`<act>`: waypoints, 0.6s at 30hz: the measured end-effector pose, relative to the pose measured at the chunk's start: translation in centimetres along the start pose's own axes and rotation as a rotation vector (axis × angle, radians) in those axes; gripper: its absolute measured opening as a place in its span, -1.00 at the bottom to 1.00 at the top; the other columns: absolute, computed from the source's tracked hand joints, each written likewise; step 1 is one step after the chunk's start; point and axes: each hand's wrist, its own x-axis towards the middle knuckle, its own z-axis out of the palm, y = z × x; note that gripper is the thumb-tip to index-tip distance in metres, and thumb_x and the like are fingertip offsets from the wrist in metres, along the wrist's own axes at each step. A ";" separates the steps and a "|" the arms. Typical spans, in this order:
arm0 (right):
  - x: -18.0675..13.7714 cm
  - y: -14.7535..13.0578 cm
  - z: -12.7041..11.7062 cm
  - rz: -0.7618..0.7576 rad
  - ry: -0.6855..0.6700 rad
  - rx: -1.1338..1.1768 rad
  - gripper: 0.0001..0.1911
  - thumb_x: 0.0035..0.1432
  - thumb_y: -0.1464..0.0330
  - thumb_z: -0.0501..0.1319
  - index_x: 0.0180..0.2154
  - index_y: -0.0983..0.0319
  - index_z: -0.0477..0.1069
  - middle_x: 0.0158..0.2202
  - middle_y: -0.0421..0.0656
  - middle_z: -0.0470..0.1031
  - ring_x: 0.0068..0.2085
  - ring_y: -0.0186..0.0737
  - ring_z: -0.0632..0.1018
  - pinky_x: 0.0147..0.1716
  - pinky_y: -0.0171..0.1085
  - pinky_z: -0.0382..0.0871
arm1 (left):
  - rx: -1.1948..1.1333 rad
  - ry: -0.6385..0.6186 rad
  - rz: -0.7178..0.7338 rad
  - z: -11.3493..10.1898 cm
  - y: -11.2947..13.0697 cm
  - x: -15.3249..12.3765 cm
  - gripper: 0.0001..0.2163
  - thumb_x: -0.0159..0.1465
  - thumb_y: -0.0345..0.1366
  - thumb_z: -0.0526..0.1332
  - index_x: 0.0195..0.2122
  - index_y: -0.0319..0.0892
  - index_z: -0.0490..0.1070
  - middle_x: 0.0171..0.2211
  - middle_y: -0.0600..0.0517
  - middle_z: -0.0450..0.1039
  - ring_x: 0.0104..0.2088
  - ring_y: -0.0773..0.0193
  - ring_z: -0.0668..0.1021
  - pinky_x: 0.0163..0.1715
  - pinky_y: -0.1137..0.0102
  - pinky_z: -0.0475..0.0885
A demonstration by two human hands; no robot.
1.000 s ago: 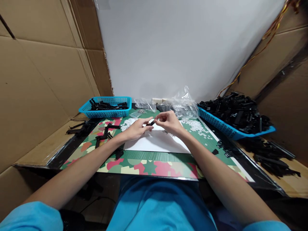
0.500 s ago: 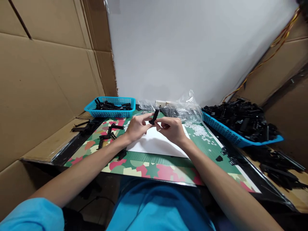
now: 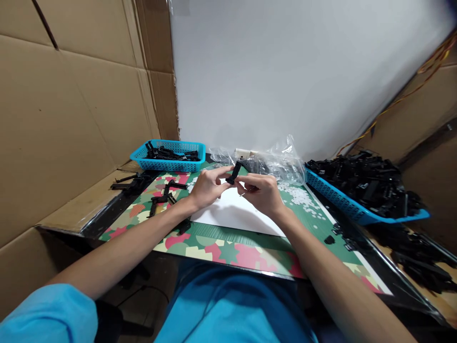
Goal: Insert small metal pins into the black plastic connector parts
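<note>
A small black plastic part is tilted up above a white sheet. My left hand is closed, pinching the part's lower end between thumb and fingers. From the other side, my right hand has its fingertips pressed together near the base of the part. Whether a small piece sits between those right fingertips I cannot make out. Left of my left hand, several similar black parts lie on the patterned mat. Small white discs are scattered right of my right hand.
A blue basket with black parts stands at the back left. Another blue basket, heaped with black parts, is at the right. Clear plastic bags lie against the wall. More black pieces lie beyond the mat's right edge.
The whole view has shifted slightly, moving the scene a little to the right. Both hands keep nearly the same pose around the black part.
</note>
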 end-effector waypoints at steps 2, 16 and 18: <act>-0.1 0.1 -0.1 -0.014 -0.011 -0.012 -0.77 0.34 0.41 0.24 -0.23 0.18 0.71 -0.55 -0.24 0.36 -0.52 -0.33 0.27 -0.44 -0.28 0.21 | -0.026 -0.016 -0.008 0.0 -0.1 -0.1 -0.53 0.29 -0.34 0.36 0.25 -0.16 0.56 0.09 -0.14 0.68 -0.60 0.38 0.57 -0.52 0.38 0.56; -0.1 0.0 -0.3 -0.043 -0.056 -0.090 -0.75 0.35 0.43 0.20 -0.24 0.16 0.68 -0.53 -0.22 0.39 -0.51 -0.33 0.29 -0.43 -0.28 0.21 | -0.055 -0.030 0.003 0.2 -0.1 0.0 -0.50 0.29 -0.39 0.35 0.29 -0.12 0.55 0.09 -0.13 0.69 -0.60 0.39 0.58 -0.58 0.43 0.53; -0.2 0.0 -0.3 -0.039 -0.068 -0.100 -0.76 0.36 0.42 0.21 -0.23 0.16 0.68 -0.52 -0.22 0.40 -0.51 -0.32 0.30 -0.43 -0.29 0.22 | -0.038 -0.024 0.015 0.2 0.0 0.0 -0.51 0.29 -0.39 0.35 0.26 -0.12 0.57 0.07 -0.12 0.70 -0.48 0.30 0.66 -0.50 0.41 0.58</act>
